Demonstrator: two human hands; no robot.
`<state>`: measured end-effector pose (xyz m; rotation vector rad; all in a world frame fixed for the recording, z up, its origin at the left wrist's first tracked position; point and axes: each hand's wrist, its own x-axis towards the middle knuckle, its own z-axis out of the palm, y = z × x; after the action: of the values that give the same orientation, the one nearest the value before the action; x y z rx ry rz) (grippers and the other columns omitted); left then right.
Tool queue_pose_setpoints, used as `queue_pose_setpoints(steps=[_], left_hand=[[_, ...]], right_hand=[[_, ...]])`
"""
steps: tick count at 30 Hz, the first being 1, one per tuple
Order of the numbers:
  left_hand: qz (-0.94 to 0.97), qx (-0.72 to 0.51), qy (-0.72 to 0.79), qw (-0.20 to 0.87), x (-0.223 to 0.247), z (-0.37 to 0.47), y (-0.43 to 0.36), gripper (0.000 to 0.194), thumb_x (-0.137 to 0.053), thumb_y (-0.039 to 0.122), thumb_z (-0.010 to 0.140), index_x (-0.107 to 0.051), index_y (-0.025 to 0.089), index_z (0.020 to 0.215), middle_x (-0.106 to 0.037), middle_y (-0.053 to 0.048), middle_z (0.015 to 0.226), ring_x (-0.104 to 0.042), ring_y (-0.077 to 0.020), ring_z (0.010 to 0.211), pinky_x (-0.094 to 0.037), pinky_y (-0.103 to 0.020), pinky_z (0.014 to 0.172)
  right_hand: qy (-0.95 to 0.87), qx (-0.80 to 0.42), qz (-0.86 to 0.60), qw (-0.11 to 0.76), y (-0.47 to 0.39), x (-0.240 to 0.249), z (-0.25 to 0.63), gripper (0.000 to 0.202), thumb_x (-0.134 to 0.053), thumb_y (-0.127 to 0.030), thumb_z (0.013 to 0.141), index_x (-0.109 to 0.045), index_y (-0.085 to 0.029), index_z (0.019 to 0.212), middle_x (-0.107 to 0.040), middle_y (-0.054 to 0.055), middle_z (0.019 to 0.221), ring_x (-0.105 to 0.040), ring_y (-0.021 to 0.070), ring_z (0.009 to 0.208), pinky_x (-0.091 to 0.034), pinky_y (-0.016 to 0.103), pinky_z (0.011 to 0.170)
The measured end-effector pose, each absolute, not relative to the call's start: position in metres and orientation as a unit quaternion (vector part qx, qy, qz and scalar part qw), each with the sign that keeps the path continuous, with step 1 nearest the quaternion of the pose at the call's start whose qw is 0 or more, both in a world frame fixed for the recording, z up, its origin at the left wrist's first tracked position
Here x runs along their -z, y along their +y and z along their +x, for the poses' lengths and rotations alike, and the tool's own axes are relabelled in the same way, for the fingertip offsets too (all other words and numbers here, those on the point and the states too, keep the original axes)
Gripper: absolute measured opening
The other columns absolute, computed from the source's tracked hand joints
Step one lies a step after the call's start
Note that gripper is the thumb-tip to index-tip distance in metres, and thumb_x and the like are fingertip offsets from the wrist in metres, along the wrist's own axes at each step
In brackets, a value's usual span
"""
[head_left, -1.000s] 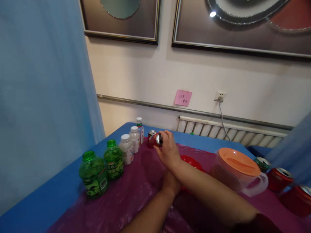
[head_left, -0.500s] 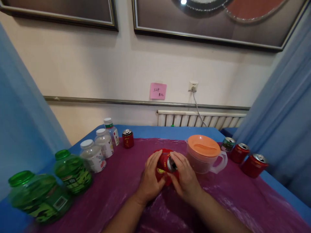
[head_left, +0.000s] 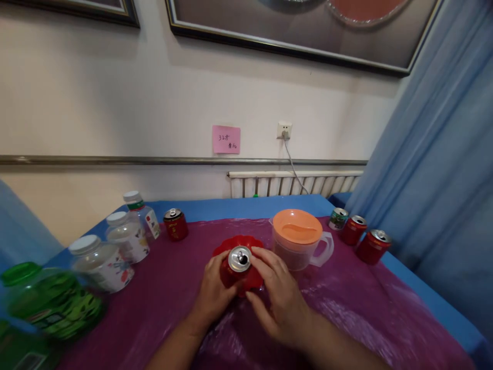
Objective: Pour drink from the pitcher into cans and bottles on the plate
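Observation:
A red drink can [head_left: 233, 274], its silver top up and its mouth hole open, stands nearly upright over a red scalloped dish [head_left: 250, 241]. My left hand [head_left: 216, 285] is wrapped around the can's left side, the thumb across its front. On the other side, my right hand [head_left: 283, 295] has its fingers and thumb spread apart. Its fingertips are close by the can's rim; whether they touch it I cannot tell. Just beyond that hand is a clear plastic pitcher [head_left: 290, 256] with an orange lid [head_left: 296, 226].
To the left stand white-capped plastic jars [head_left: 103, 264], a clear bottle [head_left: 144, 216], green plastic jars [head_left: 54, 303] and another red can [head_left: 175, 226]. A green can [head_left: 338, 219] and two red cans [head_left: 373, 247] line the right side. Purple sheeting [head_left: 165, 288] covers the blue table.
The can has gone from tilted toward the right to nearly upright. My right hand's thumb has moved away from it. The view has turned to the right.

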<state>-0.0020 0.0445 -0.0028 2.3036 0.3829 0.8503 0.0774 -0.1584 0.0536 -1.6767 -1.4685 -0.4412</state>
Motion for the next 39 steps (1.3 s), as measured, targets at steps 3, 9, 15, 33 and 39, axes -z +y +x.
queue_pose_setpoints(steps=[3,9,15,33,39], left_hand=[[0.872,-0.324,0.177,0.323,0.007,0.001,0.049,0.065,-0.078,0.047,0.071,-0.056,0.021,0.126,-0.067,-0.011,0.122,-0.065,-0.0319,0.111,-0.053,-0.051,0.097],[0.871,-0.317,0.199,0.319,0.006,0.004,0.045,0.067,-0.078,0.046,0.071,-0.057,0.019,0.129,-0.068,-0.012,0.124,-0.064,-0.0330,0.115,-0.052,-0.051,0.098],[0.877,-0.331,0.189,0.291,0.005,0.004,0.040,0.067,-0.079,0.044,0.073,-0.058,0.022,0.133,-0.069,-0.010,0.123,-0.064,-0.0324,0.114,-0.051,-0.050,0.099],[0.889,-0.296,0.212,0.277,0.015,0.005,0.043,0.069,-0.081,0.040,0.072,-0.056,0.021,0.133,-0.068,-0.013,0.124,-0.060,-0.0338,0.117,-0.044,-0.050,0.102],[0.890,-0.301,0.211,0.269,0.014,0.003,0.042,0.073,-0.083,0.041,0.071,-0.054,0.024,0.135,-0.067,-0.011,0.126,-0.059,-0.0323,0.118,-0.043,-0.048,0.103]], right_hand=[[-0.544,0.194,-0.683,0.448,-0.181,-0.054,0.074,0.063,-0.055,-0.015,0.090,-0.036,-0.022,0.150,-0.048,0.015,0.147,-0.045,0.0284,0.139,-0.047,0.051,0.110],[-0.360,0.321,-0.710,0.514,-0.224,-0.020,0.106,0.050,-0.059,-0.022,0.092,-0.047,-0.022,0.140,-0.050,0.016,0.141,-0.048,0.0320,0.134,-0.043,0.059,0.106],[-0.166,0.226,-0.722,0.633,-0.238,-0.010,0.166,0.052,-0.063,-0.050,0.088,-0.056,-0.018,0.128,-0.061,0.015,0.128,-0.059,0.0285,0.117,-0.048,0.047,0.097],[-0.155,-0.020,-0.542,0.825,-0.207,-0.024,0.189,0.055,-0.076,-0.059,0.077,-0.038,-0.022,0.062,-0.028,-0.012,0.052,-0.024,0.0053,0.044,-0.025,0.020,0.043],[-0.166,0.005,-0.622,0.765,-0.210,-0.041,0.195,0.052,-0.080,-0.058,0.071,-0.047,-0.020,0.061,-0.036,-0.010,0.051,-0.030,0.0062,0.045,-0.025,0.021,0.043]])
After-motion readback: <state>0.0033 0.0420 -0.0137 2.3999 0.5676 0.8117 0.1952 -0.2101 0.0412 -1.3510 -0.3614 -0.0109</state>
